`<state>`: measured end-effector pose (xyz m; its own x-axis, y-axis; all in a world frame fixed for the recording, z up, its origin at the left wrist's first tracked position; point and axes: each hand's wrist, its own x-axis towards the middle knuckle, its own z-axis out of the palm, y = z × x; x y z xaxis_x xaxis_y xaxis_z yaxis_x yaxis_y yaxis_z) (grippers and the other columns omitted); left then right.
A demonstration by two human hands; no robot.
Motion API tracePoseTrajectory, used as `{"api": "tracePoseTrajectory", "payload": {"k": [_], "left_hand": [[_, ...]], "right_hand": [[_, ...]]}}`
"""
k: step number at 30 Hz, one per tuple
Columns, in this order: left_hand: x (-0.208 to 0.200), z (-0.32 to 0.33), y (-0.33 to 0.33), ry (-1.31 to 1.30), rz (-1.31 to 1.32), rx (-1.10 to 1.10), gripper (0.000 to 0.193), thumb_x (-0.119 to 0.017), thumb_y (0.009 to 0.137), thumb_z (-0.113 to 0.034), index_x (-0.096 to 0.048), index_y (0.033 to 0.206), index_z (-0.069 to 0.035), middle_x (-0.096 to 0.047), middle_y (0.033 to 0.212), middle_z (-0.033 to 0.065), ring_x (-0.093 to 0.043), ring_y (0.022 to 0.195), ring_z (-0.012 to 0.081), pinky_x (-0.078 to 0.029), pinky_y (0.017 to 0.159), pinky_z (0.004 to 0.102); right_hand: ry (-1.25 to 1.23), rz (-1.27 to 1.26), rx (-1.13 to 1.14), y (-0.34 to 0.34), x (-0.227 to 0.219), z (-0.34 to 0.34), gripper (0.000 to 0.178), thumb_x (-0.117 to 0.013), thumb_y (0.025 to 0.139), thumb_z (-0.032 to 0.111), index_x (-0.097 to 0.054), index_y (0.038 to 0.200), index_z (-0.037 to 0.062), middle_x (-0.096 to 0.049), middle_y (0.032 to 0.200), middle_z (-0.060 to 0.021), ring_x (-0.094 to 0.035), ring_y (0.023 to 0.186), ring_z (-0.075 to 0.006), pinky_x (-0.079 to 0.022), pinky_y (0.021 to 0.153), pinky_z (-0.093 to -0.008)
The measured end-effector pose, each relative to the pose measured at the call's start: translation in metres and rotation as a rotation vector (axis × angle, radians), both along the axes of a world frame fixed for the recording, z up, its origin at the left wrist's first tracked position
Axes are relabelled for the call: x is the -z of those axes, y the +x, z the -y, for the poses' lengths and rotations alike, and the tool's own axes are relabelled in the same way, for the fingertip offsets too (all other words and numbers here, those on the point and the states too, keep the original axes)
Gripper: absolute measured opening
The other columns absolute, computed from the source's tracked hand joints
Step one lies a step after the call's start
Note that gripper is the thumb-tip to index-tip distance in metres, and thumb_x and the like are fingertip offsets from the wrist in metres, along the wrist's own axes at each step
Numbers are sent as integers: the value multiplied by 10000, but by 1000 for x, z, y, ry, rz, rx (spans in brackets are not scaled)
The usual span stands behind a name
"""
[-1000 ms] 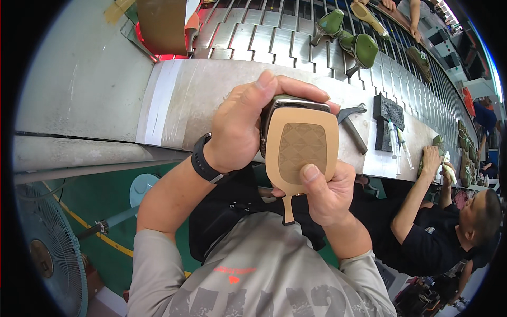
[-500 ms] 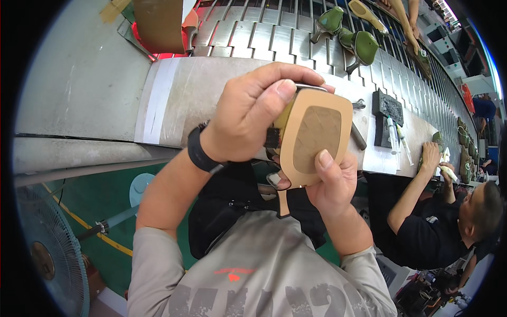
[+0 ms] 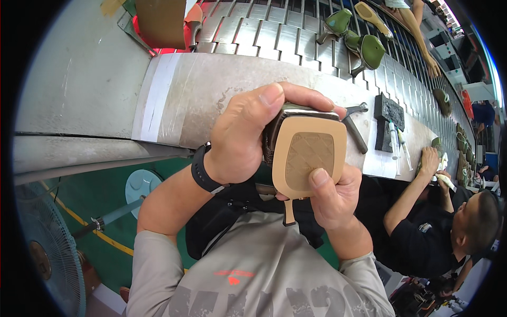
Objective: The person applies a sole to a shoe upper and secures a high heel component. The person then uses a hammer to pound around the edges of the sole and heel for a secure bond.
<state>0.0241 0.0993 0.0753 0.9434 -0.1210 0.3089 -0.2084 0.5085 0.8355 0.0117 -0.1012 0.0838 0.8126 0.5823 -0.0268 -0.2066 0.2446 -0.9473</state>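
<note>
A dark high-heeled shoe is held sole up in front of my chest. Its tan sole (image 3: 309, 158) has a squared toe, which points away from me, and a brown patterned inset. A slim tan heel (image 3: 289, 213) with a dark tip sticks out on the near side. My left hand (image 3: 243, 132) is closed around the shoe's left side, its fingers reaching over the toe end. At the lower right, my right hand (image 3: 335, 198) grips the shoe with the thumb pressed flat on the inset; its other fingers are mostly hidden beneath.
Beyond the pale bench (image 3: 211, 74) runs a metal slat conveyor (image 3: 264, 34) carrying green heeled shoes (image 3: 369, 52). To the right lie a hammer-like tool (image 3: 356, 134), a black block (image 3: 388, 112) and syringe-like tubes (image 3: 394, 142). A co-worker (image 3: 433, 227) sits there; a fan (image 3: 47, 253) stands left.
Both hands have come slightly nearer to me with the shoe, and its sole has turned to face up more squarely. The co-worker's hands have shifted a little.
</note>
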Motion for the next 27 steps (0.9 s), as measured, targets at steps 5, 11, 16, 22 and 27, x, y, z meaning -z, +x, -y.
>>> {"api": "tracePoseTrajectory", "payload": {"k": [5,11,16,22,27], "left_hand": [[1,-7,-1,44,32,-27,647,-286,1119,-452,-595,1262,98,-636,1291,381,-663,1214,451,-551,1040,521],[0,-10,-2,43,35,-34,646,-297,1124,-460,-594,1246,101,-634,1289,383,-668,1206,449,-557,1033,522],[-1,-10,-3,32,33,-36,660,-307,1121,-479,-587,1252,103,-635,1290,382,-674,1197,446,-565,1020,514],[-7,-9,-5,79,39,-35,654,-336,1119,-485,-582,1259,104,-634,1295,379,-674,1202,438,-566,1019,508],[-6,-10,-7,112,8,-38,628,-329,1135,-447,-575,1293,109,-619,1328,376,-661,1228,439,-555,1039,513]], "right_hand": [[-16,-4,-4,1,-2,-7,300,-587,1070,137,-719,1068,-132,-774,913,-201,-763,785,-215,-641,691,-330],[-41,-30,1,0,-4,-11,304,-590,1071,145,-719,1081,-130,-774,901,-195,-763,781,-213,-640,686,-328],[-39,-28,-3,-1,-4,-12,306,-587,1073,146,-718,1088,-129,-774,902,-194,-763,773,-210,-640,681,-325],[-60,-52,25,-3,-5,-12,305,-587,1070,145,-719,1083,-130,-775,902,-194,-764,772,-211,-640,674,-324],[-93,-46,14,1,-9,-10,331,-593,1070,176,-713,1067,-133,-770,893,-196,-760,752,-211,-638,657,-323]]}}
